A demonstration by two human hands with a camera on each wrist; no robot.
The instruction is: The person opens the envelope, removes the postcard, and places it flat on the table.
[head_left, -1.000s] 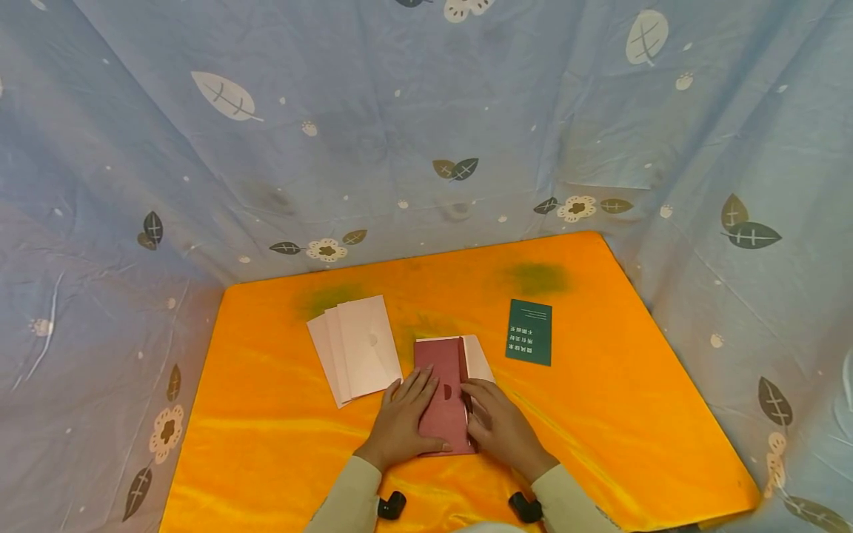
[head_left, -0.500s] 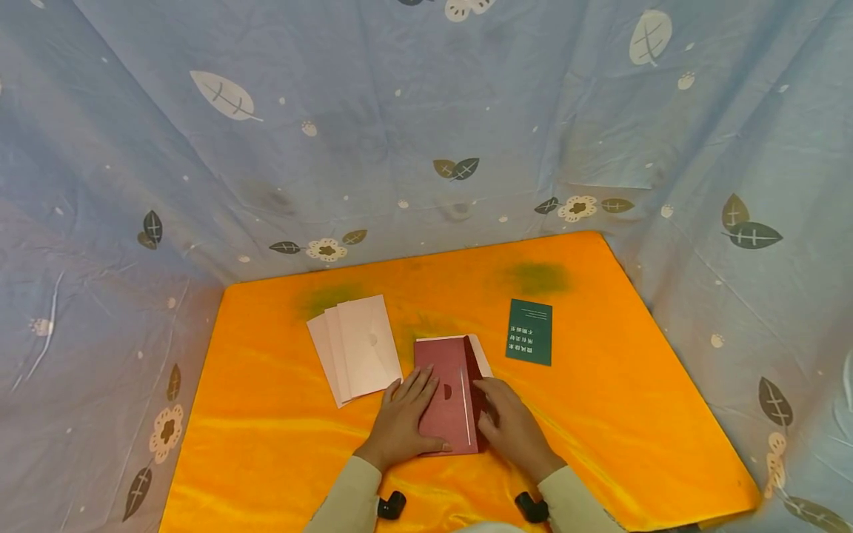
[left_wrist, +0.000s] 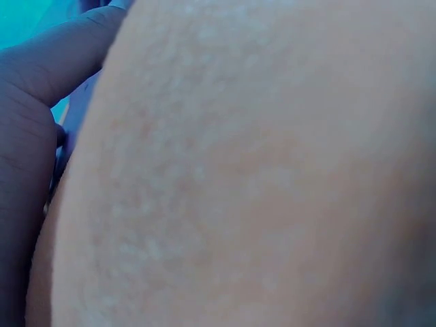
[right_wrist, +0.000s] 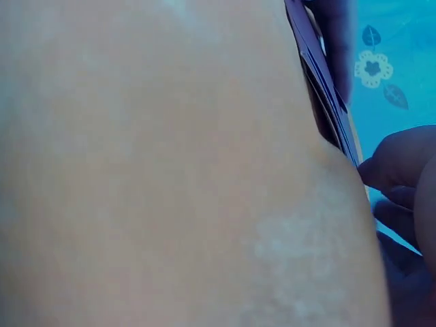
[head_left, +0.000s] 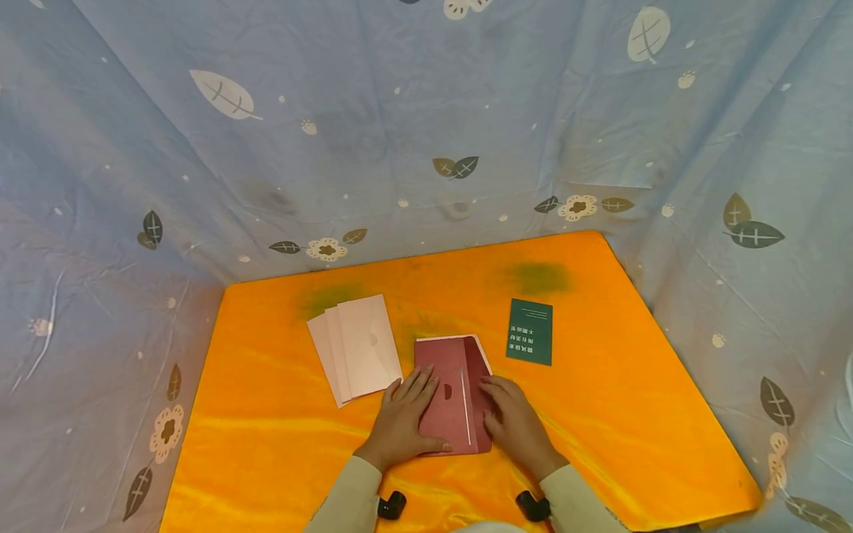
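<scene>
A dark red envelope point(head_left: 443, 425) lies in front of me in the head view, with its flap point(head_left: 477, 363) folded out to the right. A thin pale line runs along the envelope near the flap's fold. Beneath it, the edge of a pale envelope point(head_left: 483, 351) shows at the upper right. My left hand point(head_left: 400, 422) rests on the red envelope's left part, fingers straight and thumb near its lower edge. At the flap's right edge, my right hand point(head_left: 521, 426) holds it between curled fingers and thumb. Both wrist views are mostly filled by skin.
Several pale pink envelopes point(head_left: 368, 344) lie fanned to the left. A dark green card point(head_left: 529, 332) with white writing lies to the right. The orange cloth point(head_left: 266, 474) covers the table, and a blue leaf-patterned curtain point(head_left: 400, 111) surrounds it.
The red envelope's flap has swung out to the right, from nearly upright to lying flatter over the pale envelope. My right hand has moved right with it. My left hand has stayed in place.
</scene>
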